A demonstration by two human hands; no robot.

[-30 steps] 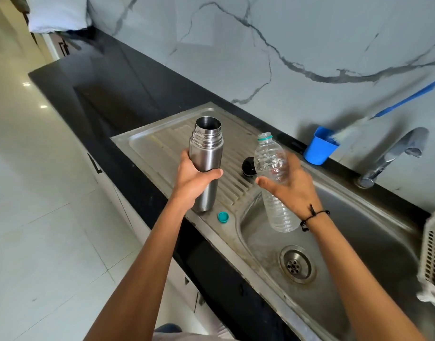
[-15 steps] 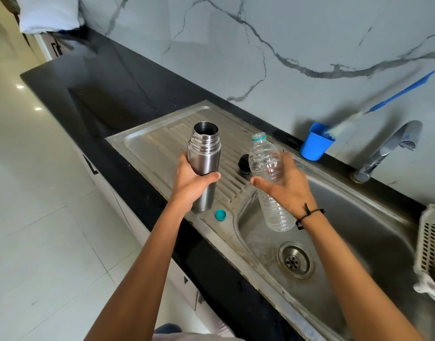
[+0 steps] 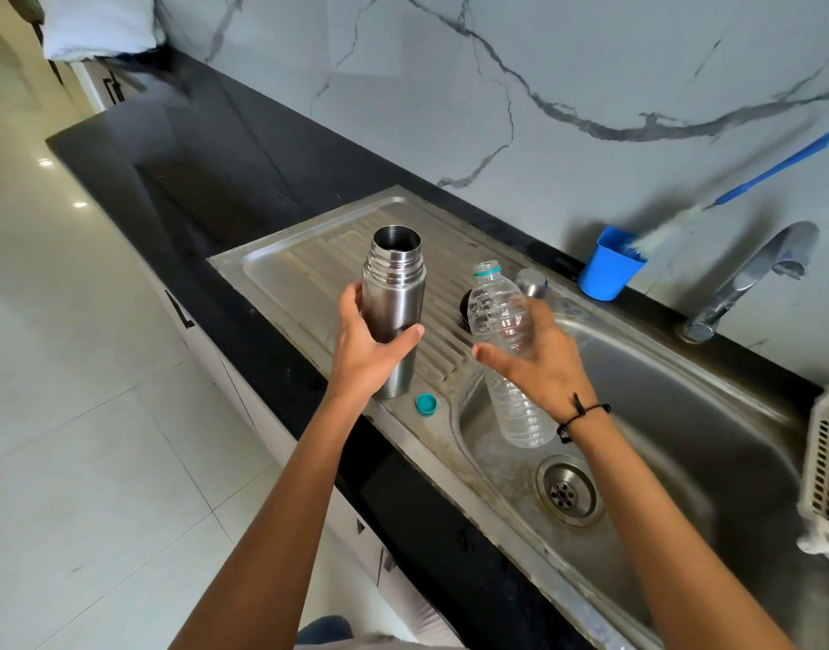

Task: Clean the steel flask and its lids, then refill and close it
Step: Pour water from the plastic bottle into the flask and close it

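The left hand grips the steel flask upright over the drainboard, mouth open, while the right hand holds the uncapped water bottle just right of it, neck tilted toward the flask.

Black desk with inset steel sink, drain at basin bottom. Tap at back. Blue cup against marble wall, blue-handled brush leaning in it. White basket far right.
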